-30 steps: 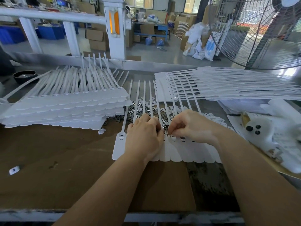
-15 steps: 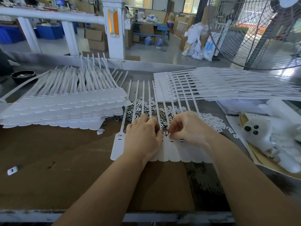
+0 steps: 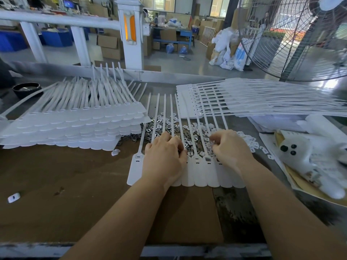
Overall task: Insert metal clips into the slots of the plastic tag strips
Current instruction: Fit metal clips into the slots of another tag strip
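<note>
- Tag strip sheet [image 3: 199,171]: the joined row of white plastic tags lies flat on the brown cardboard [image 3: 75,184], right in front of me, with both hands over its slotted heads.
- I take the sheet as my landmark. The loose metal clips [image 3: 189,132] are heaped just beyond it, under its thin tails; a tall stack of tag sheets [image 3: 75,124] sits to its left, another fanned stack [image 3: 262,102] beyond it to the right.
- Long axis: each tag runs away from me, with the rounded flag end nearest and the narrow tail pointing toward the far edge of the bench. The slots sit across the neck, where flag meets tail.
- Handling, as I judge it: the sheet looks light, thin and bendy, so it will slide unless pinned. I would press on the flags and leave the tails alone. The clips look small, stiff and slippery, best taken by a fingertip pinch at their edges.
- My left hand [image 3: 165,158] rests on the sheet, fingers curled down at the necks; whether they pinch a clip I cannot tell.
- My right hand [image 3: 229,147] hovers over the right part of the sheet, fingers bunched and bent inward near the clips; what they hold, if anything, is hidden.
- A white plush toy [image 3: 309,152] lies to the right of the sheet.
</note>
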`<state>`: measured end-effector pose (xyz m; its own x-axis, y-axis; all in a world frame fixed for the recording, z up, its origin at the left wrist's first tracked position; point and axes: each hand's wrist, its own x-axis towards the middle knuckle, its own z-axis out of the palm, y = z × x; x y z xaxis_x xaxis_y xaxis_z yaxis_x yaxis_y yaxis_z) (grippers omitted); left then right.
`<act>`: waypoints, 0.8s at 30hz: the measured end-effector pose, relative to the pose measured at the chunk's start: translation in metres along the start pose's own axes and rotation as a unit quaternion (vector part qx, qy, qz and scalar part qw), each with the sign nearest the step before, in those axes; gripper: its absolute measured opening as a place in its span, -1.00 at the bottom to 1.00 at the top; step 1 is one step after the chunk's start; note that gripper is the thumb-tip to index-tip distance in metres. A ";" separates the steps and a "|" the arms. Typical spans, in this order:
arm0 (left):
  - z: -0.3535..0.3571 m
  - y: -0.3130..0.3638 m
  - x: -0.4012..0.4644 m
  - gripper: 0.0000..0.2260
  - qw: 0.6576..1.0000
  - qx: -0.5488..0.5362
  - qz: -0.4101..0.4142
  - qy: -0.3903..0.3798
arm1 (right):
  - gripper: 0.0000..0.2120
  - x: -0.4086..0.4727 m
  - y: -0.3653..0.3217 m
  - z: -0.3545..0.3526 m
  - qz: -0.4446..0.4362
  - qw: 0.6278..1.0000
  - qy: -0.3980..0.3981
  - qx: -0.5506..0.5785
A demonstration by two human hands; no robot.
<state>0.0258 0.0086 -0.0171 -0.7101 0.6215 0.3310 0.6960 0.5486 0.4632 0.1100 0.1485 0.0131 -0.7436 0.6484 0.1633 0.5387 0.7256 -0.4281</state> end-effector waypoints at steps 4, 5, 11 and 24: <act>0.000 0.000 0.000 -0.81 1.000 0.000 -0.002 -0.001 | -0.72 0.000 -0.003 0.002 -0.009 1.000 -0.001 -0.010; 0.000 0.000 0.000 -0.81 1.000 0.000 -0.002 -0.001 | -0.77 -0.001 -0.003 0.002 -0.013 1.000 0.010 -0.011; 0.000 -0.001 0.000 -0.81 1.000 0.000 -0.001 -0.001 | -0.93 -0.004 -0.002 0.005 -0.008 0.999 0.045 0.018; 0.002 -0.002 0.001 -0.81 1.000 0.002 0.001 0.001 | -0.86 -0.021 -0.009 0.004 -0.080 0.993 0.091 0.010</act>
<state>0.0241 0.0088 -0.0193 -0.7095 0.6205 0.3339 0.6974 0.5503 0.4591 0.1197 0.1275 0.0097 -0.7334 0.5583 0.3879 0.4104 0.8185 -0.4021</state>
